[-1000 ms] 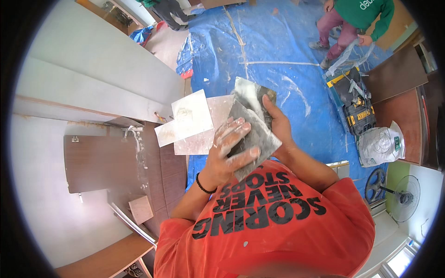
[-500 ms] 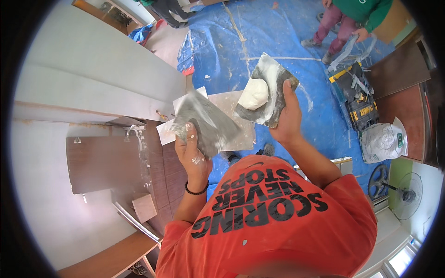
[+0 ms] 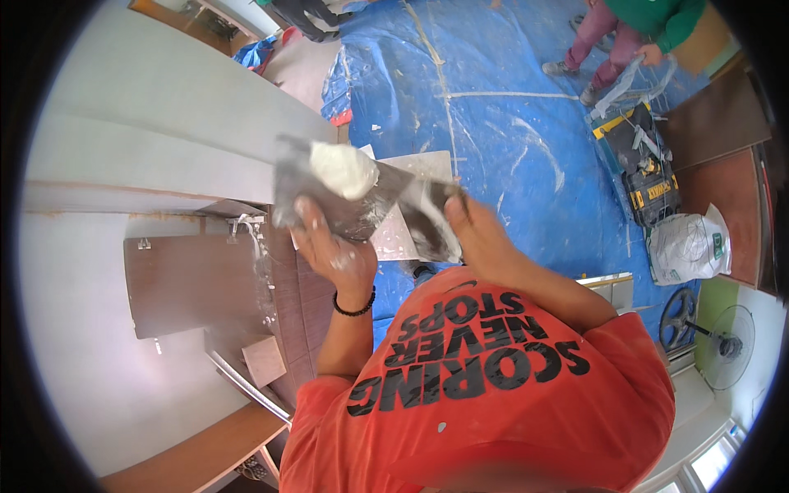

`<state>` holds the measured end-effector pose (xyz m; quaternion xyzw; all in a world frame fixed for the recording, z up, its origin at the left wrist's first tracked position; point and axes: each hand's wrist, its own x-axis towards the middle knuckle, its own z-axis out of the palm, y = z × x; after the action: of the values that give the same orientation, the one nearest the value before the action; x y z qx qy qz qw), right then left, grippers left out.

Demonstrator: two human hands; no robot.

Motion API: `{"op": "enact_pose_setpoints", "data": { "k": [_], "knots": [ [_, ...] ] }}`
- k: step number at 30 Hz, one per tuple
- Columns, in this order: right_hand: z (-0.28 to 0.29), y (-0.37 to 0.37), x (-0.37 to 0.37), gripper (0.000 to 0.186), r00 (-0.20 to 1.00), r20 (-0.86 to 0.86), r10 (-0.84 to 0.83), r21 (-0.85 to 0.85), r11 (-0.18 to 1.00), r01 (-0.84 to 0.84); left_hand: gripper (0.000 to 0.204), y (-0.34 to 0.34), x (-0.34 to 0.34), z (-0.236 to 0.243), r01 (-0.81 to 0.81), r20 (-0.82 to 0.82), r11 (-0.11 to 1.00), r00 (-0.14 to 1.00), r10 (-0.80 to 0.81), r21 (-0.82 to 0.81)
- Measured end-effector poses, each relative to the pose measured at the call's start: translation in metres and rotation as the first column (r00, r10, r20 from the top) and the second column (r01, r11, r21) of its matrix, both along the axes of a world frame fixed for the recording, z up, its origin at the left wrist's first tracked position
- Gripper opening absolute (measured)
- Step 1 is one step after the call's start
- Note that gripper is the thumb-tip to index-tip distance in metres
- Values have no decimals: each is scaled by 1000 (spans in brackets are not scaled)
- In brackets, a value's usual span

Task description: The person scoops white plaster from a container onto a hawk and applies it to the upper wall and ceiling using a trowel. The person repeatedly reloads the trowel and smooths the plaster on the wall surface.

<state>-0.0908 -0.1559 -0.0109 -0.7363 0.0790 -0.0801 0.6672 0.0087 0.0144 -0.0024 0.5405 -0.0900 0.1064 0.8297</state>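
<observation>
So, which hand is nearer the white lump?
Left. The left hand, just below the white lump in view, grips the grey plate bearing it; the right hand is farther off, lower right, holding a second plate.

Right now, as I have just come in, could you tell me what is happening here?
With the left hand, a person in a red shirt holds a grey plate bearing a mound of white paste. The right hand holds a white-smeared plate close to it; whether they touch is unclear. A blue sheet lies below.
</observation>
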Motion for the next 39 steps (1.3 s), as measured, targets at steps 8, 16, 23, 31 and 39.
{"op": "enact_pose_setpoints", "data": {
  "k": [8,16,23,31,39],
  "knots": [
    [1,-2,17,43,991,-118,-56,973,194,127,42,-1,-30,9,21,579,649,429,-693,761],
    [-4,-18,12,46,969,-183,-166,949,228,218,36,33,3,-27,-144,420,440,648,-635,887],
    [-15,-8,30,49,901,-1,-434,795,546,265,36,-2,-13,-5,-18,84,842,996,-33,539],
    [-3,-28,43,52,804,112,-584,791,542,283,31,15,-38,7,191,-24,416,927,-375,889],
    [-40,18,29,49,955,67,-289,747,649,144,32,8,-52,28,-118,93,677,993,74,727]
  ]
}}
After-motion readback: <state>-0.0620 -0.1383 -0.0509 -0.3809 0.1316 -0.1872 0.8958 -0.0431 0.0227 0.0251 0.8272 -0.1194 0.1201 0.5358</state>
